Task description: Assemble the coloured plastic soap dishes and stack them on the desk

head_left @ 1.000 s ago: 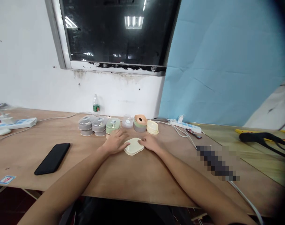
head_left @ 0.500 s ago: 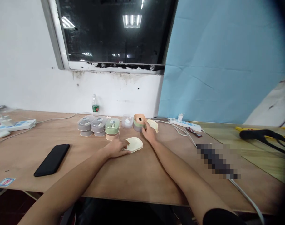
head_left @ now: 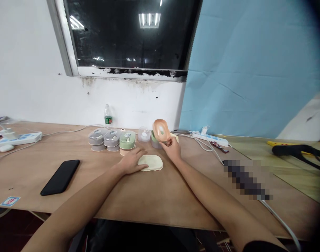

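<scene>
My left hand (head_left: 132,161) rests on the left edge of a cream oval tray (head_left: 151,163) lying on the wooden table (head_left: 154,196), fingers curled against it. My right hand (head_left: 171,147) is raised a little above the table and pinches an orange oval lid (head_left: 160,130), tilted up on edge. Behind the hands stands a row of small containers: two grey ones (head_left: 104,139), a green one (head_left: 127,141), a clear one (head_left: 143,134) and a green-grey stack (head_left: 154,140) half hidden by the lid.
A black phone (head_left: 60,176) lies at the left. White power strips sit at the far left (head_left: 16,138) and back right (head_left: 209,138), with cables trailing forward. A water bottle (head_left: 107,118) stands by the wall. A black tool (head_left: 296,151) lies at the far right.
My right hand left the cream tray, reached back to the stack and lifted the orange lid off it. My left hand stayed on the tray.
</scene>
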### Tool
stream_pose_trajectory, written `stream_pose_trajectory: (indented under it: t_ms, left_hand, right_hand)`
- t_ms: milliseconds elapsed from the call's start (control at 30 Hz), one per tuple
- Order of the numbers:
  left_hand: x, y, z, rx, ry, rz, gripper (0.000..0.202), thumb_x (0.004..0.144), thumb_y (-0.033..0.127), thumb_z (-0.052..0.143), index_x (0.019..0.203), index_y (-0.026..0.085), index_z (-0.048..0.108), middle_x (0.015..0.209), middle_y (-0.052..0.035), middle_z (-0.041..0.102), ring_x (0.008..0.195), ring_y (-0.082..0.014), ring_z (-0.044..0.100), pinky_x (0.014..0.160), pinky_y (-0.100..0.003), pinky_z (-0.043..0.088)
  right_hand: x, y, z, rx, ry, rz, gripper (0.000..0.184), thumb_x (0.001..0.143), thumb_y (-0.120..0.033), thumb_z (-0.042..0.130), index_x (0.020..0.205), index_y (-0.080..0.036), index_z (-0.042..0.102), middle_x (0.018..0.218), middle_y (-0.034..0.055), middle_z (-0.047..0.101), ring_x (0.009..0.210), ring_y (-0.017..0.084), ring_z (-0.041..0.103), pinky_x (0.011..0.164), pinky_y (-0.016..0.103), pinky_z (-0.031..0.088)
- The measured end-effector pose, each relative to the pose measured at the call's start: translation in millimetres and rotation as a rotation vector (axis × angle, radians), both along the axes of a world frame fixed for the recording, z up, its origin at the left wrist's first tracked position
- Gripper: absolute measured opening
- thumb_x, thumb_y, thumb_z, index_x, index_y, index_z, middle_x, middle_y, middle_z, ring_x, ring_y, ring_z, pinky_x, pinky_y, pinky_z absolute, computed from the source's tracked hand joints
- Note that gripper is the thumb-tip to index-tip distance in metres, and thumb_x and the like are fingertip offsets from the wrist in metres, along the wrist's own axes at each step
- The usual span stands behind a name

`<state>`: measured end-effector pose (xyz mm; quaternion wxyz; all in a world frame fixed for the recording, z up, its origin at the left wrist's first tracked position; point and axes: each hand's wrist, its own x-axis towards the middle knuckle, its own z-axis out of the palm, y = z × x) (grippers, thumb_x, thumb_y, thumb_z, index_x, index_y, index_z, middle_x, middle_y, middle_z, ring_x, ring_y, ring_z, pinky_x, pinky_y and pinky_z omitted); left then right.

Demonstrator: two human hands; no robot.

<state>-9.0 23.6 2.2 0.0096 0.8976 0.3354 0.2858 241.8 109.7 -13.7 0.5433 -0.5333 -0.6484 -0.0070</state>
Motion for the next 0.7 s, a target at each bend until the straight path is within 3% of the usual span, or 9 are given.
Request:
stream_pose_trajectory:
  t_ms: [100, 200, 267, 400, 467, 533, 700]
  left_hand:
    - [-2, -1, 2.2, 0.030, -0.136, 0.117, 0.067, 0.084, 0.048, 0.052, 0.140, 0.019, 0.029, 0.135, -0.0144, 0.043, 0.120, -0.0271, 0.046, 0.100, -0.042, 0.039]
    - [-5, -1, 3.3, 0.007, -0.248, 0.216, 0.079, 0.084, 0.048, 0.052, 0.146, 0.019, 0.012, 0.141, -0.0171, 0.037, 0.104, -0.0253, 0.056, 0.088, -0.041, 0.047]
    - [-6, -2, 4.8, -0.019, -0.284, 0.230, 0.082, 0.084, 0.049, 0.052, 0.147, 0.019, 0.009, 0.139, -0.0173, 0.040, 0.093, -0.0220, 0.059, 0.081, -0.038, 0.048]
    - [-6, -5, 11.1, -0.116, -0.254, 0.279, 0.065, 0.087, 0.050, 0.047, 0.142, 0.018, 0.031, 0.104, -0.0090, 0.064, 0.078, -0.0187, 0.060, 0.072, -0.031, 0.046]
    - [-6, -7, 13.8, -0.177, -0.252, 0.347, 0.053, 0.088, 0.052, 0.042, 0.128, 0.018, 0.051, 0.086, -0.0051, 0.067, 0.074, -0.0182, 0.060, 0.066, -0.028, 0.043]
    - [-5, -7, 14.2, -0.213, -0.243, 0.406, 0.047, 0.089, 0.054, 0.039, 0.107, 0.019, 0.064, 0.079, -0.0038, 0.067, 0.071, -0.0176, 0.059, 0.062, -0.026, 0.040]
    - [0, -3, 5.8, -0.274, -0.063, 0.478, 0.060, 0.087, 0.064, 0.030, 0.072, 0.018, 0.065, 0.068, -0.0048, 0.064, 0.065, -0.0176, 0.056, 0.056, -0.026, 0.034]
  right_hand:
    - [0, -20, -1.3, 0.020, 0.016, 0.128, 0.041, 0.065, -0.051, 0.069, 0.082, -0.022, 0.044, 0.063, -0.0050, 0.047, 0.056, 0.013, 0.045, 0.055, 0.025, 0.037]
    - [3, -42, -4.3, 0.031, 0.030, 0.313, 0.041, 0.068, -0.052, 0.066, 0.084, -0.023, 0.042, 0.060, -0.0062, 0.042, 0.051, 0.011, 0.038, 0.050, 0.024, 0.033]
    - [4, -53, -5.4, 0.047, 0.032, 0.429, 0.037, 0.074, -0.053, 0.060, 0.084, -0.022, 0.043, 0.060, -0.0055, 0.042, 0.051, 0.011, 0.038, 0.049, 0.024, 0.032]
    - [2, -58, -2.7, 0.021, 0.023, 0.500, 0.031, 0.085, -0.050, 0.044, 0.075, -0.020, 0.044, 0.061, -0.0029, 0.045, 0.056, 0.012, 0.041, 0.052, 0.025, 0.031]
    - [0, -54, 0.4, -0.030, 0.013, 0.460, 0.034, 0.086, -0.048, 0.041, 0.068, -0.020, 0.042, 0.058, -0.0029, 0.043, 0.055, 0.012, 0.040, 0.052, 0.025, 0.030]
    - [-3, -49, 3.6, -0.115, 0.005, 0.411, 0.039, 0.087, -0.049, 0.039, 0.061, -0.020, 0.040, 0.056, -0.0028, 0.042, 0.055, 0.012, 0.039, 0.052, 0.025, 0.028]
    - [-3, -44, 6.6, -0.396, -0.107, 0.331, 0.046, 0.088, -0.051, 0.032, 0.057, -0.018, 0.042, 0.055, -0.0010, 0.046, 0.057, 0.013, 0.042, 0.052, 0.025, 0.025]
